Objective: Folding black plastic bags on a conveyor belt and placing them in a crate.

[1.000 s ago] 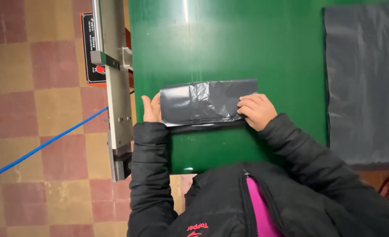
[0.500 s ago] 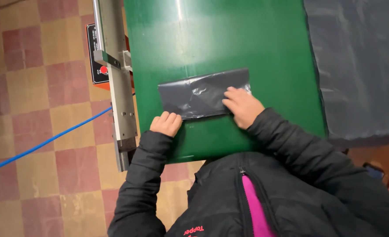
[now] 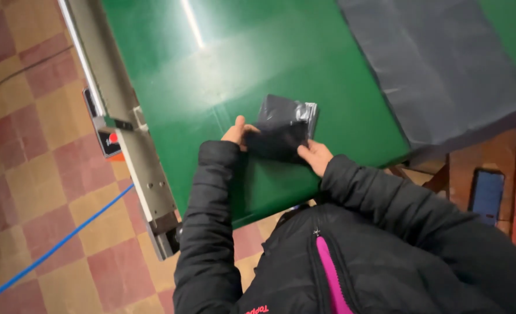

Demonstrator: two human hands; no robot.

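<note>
While the left hand (image 3: 238, 131) and right hand (image 3: 316, 157) each close their grip on a side of the folded dark plastic bag (image 3: 282, 130), it sits just above the green worktop (image 3: 211, 70) near its front edge.

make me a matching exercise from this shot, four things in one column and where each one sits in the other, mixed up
Things:
1. folded dark plastic bag
2. flat grey sheet
3. blue line
4. red button

Places:
A. on the tiled floor, running diagonally at lower left
B. between the left hand and right hand, on the green table
C. on the metal rail along the table's left edge
D. spread over the table's upper right part

Pairs: 1-B, 2-D, 3-A, 4-C
</note>
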